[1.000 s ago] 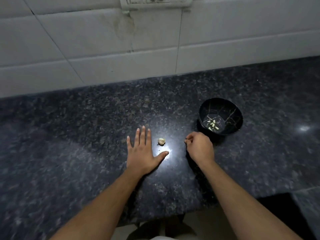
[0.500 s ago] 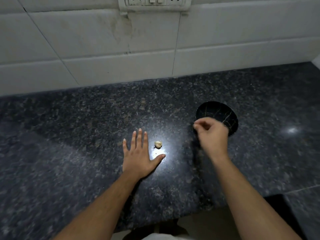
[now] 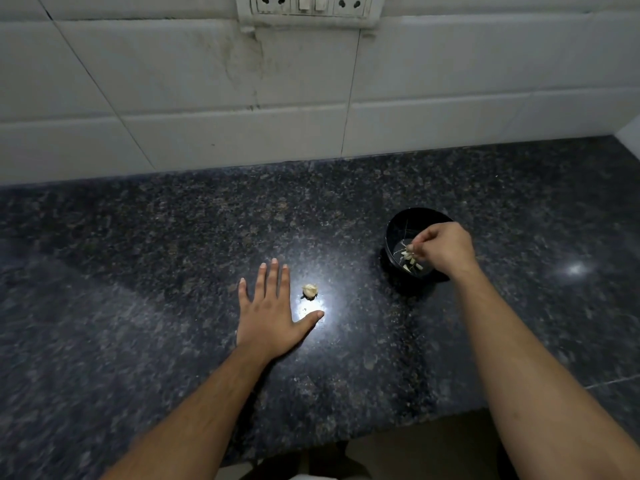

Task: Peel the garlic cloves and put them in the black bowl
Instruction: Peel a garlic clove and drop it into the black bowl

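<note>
The black bowl (image 3: 398, 225) stands on the dark granite counter at the right, with several pale peeled cloves (image 3: 410, 263) lying in it. My right hand (image 3: 441, 249) hovers over the bowl with its fingers curled, pinching a small pale garlic clove (image 3: 411, 250) at the fingertips. My left hand (image 3: 270, 313) lies flat on the counter, fingers straight and thumb spread. A small piece of garlic with papery skin (image 3: 310, 290) sits on the counter just right of the left fingers, not touched.
The granite counter (image 3: 173, 254) runs back to a white tiled wall with a socket panel (image 3: 306, 6) at the top. A bright light reflection lies by my left thumb. The counter's front edge is near the bottom of the view.
My right hand has moved from the counter beside the garlic piece up and right to over the bowl, carrying a clove. My left hand stayed flat in place.
</note>
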